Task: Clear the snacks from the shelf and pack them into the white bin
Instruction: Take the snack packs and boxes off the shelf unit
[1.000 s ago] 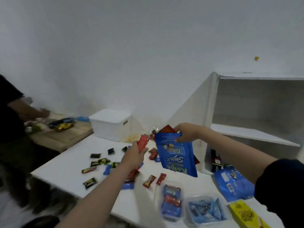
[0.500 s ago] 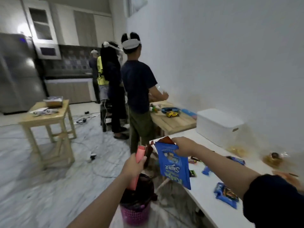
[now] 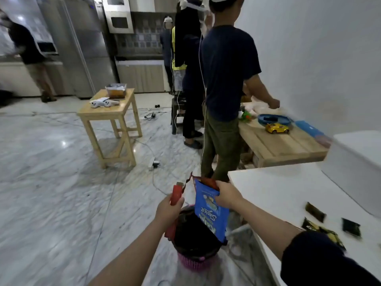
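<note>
I am gripping a red wrapper (image 3: 175, 195) in my left hand (image 3: 168, 210) and pinching a blue packet (image 3: 210, 213) in my right hand (image 3: 227, 196), both best carried level to the white bin (image 3: 358, 162) at the table's (image 3: 278, 188) far edge.

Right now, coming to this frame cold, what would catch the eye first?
The two hands low in the centre: the right hand pinches the top of a blue snack bag with a dark red packet behind it, and the left hand grips a red wrapper. Both hang over a pink basket with a dark liner on the floor, not over the white bin at the right edge.
</note>
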The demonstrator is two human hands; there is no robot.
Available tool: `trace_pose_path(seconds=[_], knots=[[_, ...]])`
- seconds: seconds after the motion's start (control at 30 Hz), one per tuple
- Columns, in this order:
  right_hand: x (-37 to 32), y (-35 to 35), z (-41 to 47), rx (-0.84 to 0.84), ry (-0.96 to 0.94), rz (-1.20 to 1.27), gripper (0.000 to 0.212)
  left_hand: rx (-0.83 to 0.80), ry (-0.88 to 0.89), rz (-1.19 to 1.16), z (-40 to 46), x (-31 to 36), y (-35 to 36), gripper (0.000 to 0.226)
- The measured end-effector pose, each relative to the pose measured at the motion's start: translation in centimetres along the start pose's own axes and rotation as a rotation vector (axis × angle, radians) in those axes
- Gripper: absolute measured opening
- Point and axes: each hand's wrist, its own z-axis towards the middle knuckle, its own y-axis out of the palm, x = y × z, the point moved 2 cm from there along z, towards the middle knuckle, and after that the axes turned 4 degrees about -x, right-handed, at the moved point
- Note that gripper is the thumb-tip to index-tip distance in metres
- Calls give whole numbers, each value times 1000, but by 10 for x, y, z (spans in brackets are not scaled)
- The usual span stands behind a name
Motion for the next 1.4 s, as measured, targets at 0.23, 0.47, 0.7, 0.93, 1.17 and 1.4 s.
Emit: trace_pose_path(seconds=[0.23,0.47,0.7,0.93,1.17,1.4], knots=[[68,28,78,-21,76,70,45,16,-169,23,75,-23,54,20],[122,83,136,-33,240,217,32,-102,-338,102,136,-75,103,42],[155,142,212,-70,275,308,33,-210,-424,143,214,-140,148,57],[180,193,243,-245,377,264,58,-286,-536,201,237,-168,172,55],[174,197,225,-315,406,214,54,-327,-583,205,216,-156,164,52],[145,165,170,-199,449,404,55,-345,-484,224,185,-97,144,45]])
